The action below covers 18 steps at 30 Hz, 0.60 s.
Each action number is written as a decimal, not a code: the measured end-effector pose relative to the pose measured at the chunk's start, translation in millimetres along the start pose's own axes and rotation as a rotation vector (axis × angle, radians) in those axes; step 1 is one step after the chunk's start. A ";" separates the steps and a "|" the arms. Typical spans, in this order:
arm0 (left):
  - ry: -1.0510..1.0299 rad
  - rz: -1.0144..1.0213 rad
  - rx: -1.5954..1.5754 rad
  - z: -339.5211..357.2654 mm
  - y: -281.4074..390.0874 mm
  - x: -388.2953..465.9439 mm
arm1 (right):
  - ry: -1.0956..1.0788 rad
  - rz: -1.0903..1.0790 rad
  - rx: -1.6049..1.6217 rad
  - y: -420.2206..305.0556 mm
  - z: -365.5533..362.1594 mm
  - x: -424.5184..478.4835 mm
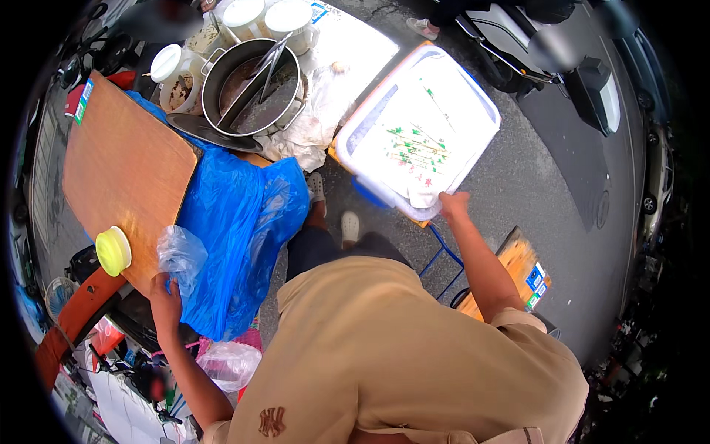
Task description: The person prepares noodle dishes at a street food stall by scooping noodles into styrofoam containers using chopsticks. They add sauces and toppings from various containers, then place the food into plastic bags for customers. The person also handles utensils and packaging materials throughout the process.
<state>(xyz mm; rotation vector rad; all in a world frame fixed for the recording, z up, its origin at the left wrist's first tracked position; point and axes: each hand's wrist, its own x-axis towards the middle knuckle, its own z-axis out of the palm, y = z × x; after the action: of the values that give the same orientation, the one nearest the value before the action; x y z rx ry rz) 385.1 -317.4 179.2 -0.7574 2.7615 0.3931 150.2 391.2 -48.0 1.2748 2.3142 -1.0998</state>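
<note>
At the left, my left hand [166, 293] touches the bottom of a clear plastic bag [181, 254] beside a brown wooden board [127, 172]; its fingers are bent, and how firmly they grip is unclear. A yellow-green lidded tub [113, 251] stands on the board's near edge. To the right, my right hand [455, 205] is at the near corner of a white plastic tray [478, 145], by a crumpled white cloth or tissue [422, 196]. Thin skewers with green marks [419, 149] lie in the tray. Whether the fingers hold the cloth is hidden.
A divided steel pot [252, 83] with dark liquid and tongs stands ahead, among lidded plastic jugs [241, 14]. Blue plastic sheeting [227, 222] hangs beside the board. A wooden stool [513, 266] stands at right, a parked scooter [499, 33] beyond. Another person's shoe [422, 28] shows at the top.
</note>
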 end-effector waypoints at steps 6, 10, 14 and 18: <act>0.277 0.045 0.056 8.9 62.8 -36.9 | -0.249 -0.156 -0.198 8.4 -9.3 24.9; 0.407 0.163 0.088 21.8 72.3 -45.0 | -0.190 -0.003 -0.079 13.7 -2.1 28.9; 0.378 0.307 0.165 31.6 86.1 -44.5 | -0.264 0.097 0.127 11.0 -5.5 32.0; 0.315 0.285 0.182 73.1 42.7 -22.4 | -0.436 0.154 0.623 9.5 -5.4 47.0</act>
<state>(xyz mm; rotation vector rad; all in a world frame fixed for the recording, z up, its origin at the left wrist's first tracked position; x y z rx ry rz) 393.5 -248.3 126.1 -0.4113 3.1575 0.0735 131.6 426.4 -75.2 1.2053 1.5785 -1.9040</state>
